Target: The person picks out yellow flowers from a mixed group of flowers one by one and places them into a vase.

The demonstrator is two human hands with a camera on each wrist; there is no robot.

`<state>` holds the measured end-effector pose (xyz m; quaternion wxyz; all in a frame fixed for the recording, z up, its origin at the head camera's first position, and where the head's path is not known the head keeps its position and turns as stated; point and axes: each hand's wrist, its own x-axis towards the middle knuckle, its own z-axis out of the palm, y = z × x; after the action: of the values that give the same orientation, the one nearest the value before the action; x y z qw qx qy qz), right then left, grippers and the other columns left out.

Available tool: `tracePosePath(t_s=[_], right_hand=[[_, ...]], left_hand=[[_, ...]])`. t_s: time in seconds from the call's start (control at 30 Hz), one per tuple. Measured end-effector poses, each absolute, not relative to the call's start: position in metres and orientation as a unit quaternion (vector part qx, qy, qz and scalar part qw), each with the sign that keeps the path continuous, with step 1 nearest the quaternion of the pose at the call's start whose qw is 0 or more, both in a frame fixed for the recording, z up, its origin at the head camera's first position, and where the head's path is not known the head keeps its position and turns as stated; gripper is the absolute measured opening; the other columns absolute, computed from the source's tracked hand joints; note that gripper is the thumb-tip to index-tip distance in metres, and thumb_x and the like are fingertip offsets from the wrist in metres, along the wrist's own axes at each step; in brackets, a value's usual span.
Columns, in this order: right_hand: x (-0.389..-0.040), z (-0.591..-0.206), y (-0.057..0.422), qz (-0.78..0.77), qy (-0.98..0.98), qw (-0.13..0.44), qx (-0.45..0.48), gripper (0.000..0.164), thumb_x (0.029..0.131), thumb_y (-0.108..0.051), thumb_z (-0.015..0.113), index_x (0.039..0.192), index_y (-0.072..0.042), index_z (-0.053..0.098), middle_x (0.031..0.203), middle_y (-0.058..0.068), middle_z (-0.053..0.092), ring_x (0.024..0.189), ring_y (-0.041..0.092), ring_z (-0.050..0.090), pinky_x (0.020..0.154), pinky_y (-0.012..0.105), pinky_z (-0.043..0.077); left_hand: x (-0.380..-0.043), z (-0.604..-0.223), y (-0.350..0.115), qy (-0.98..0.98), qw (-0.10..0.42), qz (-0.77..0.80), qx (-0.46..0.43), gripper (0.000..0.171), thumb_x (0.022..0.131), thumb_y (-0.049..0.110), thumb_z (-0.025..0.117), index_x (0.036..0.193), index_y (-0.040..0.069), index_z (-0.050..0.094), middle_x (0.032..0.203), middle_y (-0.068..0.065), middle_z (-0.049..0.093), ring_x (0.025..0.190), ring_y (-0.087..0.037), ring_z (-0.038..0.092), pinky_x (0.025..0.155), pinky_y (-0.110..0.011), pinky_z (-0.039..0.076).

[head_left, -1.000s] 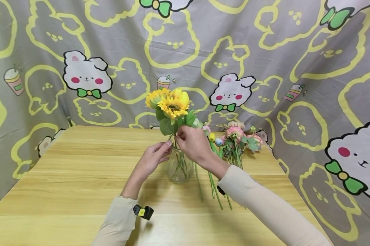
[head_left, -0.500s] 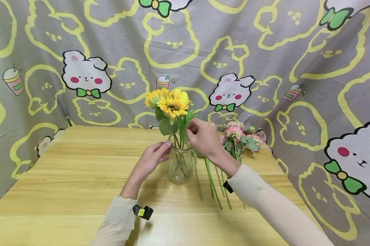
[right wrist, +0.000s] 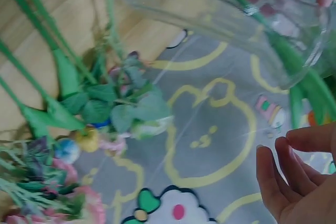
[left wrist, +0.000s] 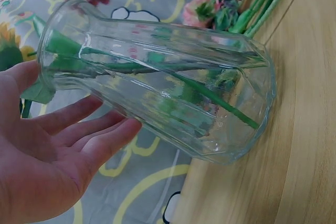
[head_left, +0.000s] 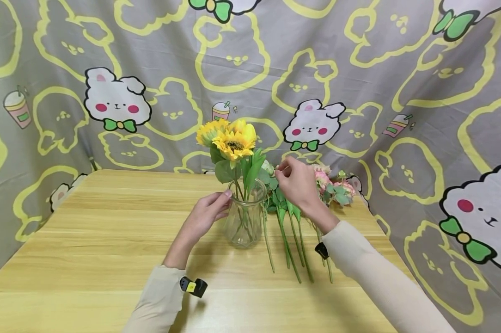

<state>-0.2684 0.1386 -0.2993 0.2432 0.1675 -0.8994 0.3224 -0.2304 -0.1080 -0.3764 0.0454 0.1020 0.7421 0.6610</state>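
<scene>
A clear glass vase [head_left: 243, 226] stands upright with yellow sunflowers [head_left: 234, 144] and green leaves [head_left: 254, 169] rising from it. Their stems cross inside the glass. Beside the neck, my left hand [head_left: 206, 210] touches the vase, thumb at the rim and the other fingers extended along its side in the left wrist view. My right hand [head_left: 298, 182] is to the right of the vase, above the loose flowers. Its fingers [right wrist: 270, 174] are loosely bent with nothing between them. Under it lie several green stems [head_left: 290, 240], their heads partly hidden by the hand.
Pink flowers [head_left: 344, 189] lie at the back right of the wooden table [head_left: 109, 231]. Small blue [right wrist: 66, 150] and yellow [right wrist: 87, 139] blooms show beside them in the right wrist view. A patterned grey curtain [head_left: 171, 60] surrounds the table's back and sides.
My right hand has moved away from the leaves at the vase mouth, rightward over the loose flowers. The left hand and the vase stay in place.
</scene>
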Motion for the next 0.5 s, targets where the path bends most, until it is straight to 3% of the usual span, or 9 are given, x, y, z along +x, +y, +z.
tracePosePath(t_s=[0.3,0.5], right_hand=[[-0.286,-0.327,0.162,0.319,-0.924,0.182,0.109,0.018,0.098,-0.013,0.06,0.105,0.0,0.07,0.088,0.016,0.075,0.06,0.021,0.066,0.047,0.029,0.051],[-0.29,-0.345,0.175,0.308,-0.938,0.139,0.075,0.025,0.096,-0.012,0.059,0.112,0.004,0.07,0.087,0.019,0.074,0.049,0.016,0.056,0.042,0.026,0.043]], left_hand=[[-0.231,-0.378,-0.108,0.744,0.046,0.659,0.1,0.076,0.101,0.06,0.052,0.145,-0.002,0.05,0.147,-0.024,0.053,0.137,-0.035,0.054,0.107,-0.039,0.054],[-0.231,-0.378,-0.109,0.743,0.047,0.66,0.101,0.077,0.1,0.061,0.052,0.145,-0.002,0.05,0.147,-0.023,0.053,0.137,-0.034,0.054,0.107,-0.039,0.054]])
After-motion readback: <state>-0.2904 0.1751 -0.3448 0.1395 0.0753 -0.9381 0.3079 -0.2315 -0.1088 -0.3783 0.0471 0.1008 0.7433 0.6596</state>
